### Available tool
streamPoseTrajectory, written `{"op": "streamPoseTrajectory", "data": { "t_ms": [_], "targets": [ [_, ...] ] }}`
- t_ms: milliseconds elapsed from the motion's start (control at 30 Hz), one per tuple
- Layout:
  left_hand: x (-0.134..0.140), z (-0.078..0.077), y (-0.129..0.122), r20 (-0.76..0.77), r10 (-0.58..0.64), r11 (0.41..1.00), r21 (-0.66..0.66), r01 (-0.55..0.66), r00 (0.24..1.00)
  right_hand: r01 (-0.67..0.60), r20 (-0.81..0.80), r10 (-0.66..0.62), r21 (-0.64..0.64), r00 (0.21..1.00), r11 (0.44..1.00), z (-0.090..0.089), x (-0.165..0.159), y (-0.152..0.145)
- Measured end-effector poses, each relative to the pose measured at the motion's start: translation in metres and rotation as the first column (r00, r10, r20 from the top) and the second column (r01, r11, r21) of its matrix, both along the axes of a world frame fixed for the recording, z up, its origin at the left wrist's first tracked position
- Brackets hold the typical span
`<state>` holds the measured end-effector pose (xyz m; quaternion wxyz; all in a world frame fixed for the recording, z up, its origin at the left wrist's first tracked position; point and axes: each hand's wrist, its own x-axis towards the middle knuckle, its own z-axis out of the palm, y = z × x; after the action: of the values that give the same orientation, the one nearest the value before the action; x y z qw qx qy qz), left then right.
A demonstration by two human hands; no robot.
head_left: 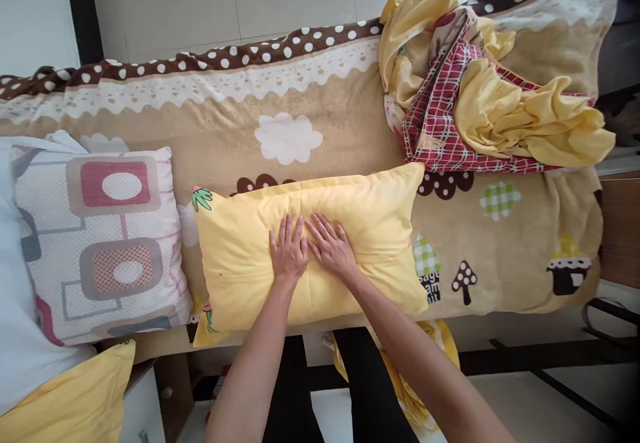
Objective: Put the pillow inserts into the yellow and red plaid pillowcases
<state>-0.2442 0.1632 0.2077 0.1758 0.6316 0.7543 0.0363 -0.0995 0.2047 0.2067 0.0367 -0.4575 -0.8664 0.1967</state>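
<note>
A plump yellow pillow (250, 236) lies lengthwise on a tan patterned blanket (345, 116) that covers the bed. Both palms press down near the pillow's middle, fingers pointing away from me. My left hand (290, 251) rests flat with its fingers slightly apart. Close beside it, my right hand (331, 244) also lies flat, angled inward, and the two nearly touch. Creases run across the cloth around them. Green leaf prints show at the pillow's left corners.
Left of the pillow lies a white patterned pillow (130, 223), beside white bedding (20, 343) and a yellow cloth (75, 396). Crumpled yellow fabric (530, 116) and a red checked cloth (440, 116) are heaped at the far right. More yellow cloth (447, 349) hangs below the near edge.
</note>
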Motion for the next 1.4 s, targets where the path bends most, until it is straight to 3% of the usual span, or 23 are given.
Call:
{"op": "streamPoseTrajectory", "data": {
  "t_ms": [133, 400, 533, 800, 900, 1000, 1133, 1300, 1400],
  "targets": [
    [0.001, -0.007, 0.004, -0.024, 0.000, 1.000, 0.005, 0.000, 1.000, 0.046, 0.021, -0.046, 0.006, 0.999, 0.999, -0.006, 0.008, 0.012],
    [-0.003, -0.035, 0.008, -0.003, -0.009, 0.996, 0.089, 0.009, 1.000, 0.045, 0.012, -0.045, 0.013, 0.999, 0.999, -0.030, 0.038, 0.055],
    [-0.004, -0.052, 0.011, -0.023, -0.029, 0.986, 0.162, 0.032, 0.999, 0.148, 0.015, -0.149, 0.024, 0.989, 0.989, -0.051, 0.063, 0.085],
    [-0.003, -0.087, 0.018, 0.005, -0.055, 0.973, 0.225, 0.052, 0.998, 0.116, -0.029, -0.114, 0.041, 0.993, 0.992, -0.097, 0.110, 0.124],
    [-0.002, -0.094, 0.018, 0.015, -0.060, 0.960, 0.273, 0.054, 0.998, 0.179, 0.036, -0.183, 0.090, 0.982, 0.980, -0.108, 0.134, 0.137],
    [-0.002, -0.099, 0.017, 0.028, -0.059, 0.958, 0.283, 0.049, 0.998, 0.234, 0.113, -0.247, 0.116, 0.963, 0.965, -0.114, 0.163, 0.153],
    [-0.002, -0.107, 0.015, 0.037, -0.048, 0.961, 0.273, 0.036, 0.998, 0.190, 0.182, -0.200, 0.072, 0.963, 0.979, -0.117, 0.188, 0.165],
    [0.000, -0.108, 0.019, 0.001, -0.051, 0.954, 0.295, 0.049, 0.999, 0.230, 0.195, -0.236, 0.051, 0.952, 0.972, -0.125, 0.190, 0.171],
    [0.000, -0.106, 0.023, -0.018, -0.056, 0.953, 0.298, 0.059, 0.998, 0.305, 0.178, -0.298, -0.015, 0.938, 0.952, -0.110, 0.181, 0.174]
  ]
}}
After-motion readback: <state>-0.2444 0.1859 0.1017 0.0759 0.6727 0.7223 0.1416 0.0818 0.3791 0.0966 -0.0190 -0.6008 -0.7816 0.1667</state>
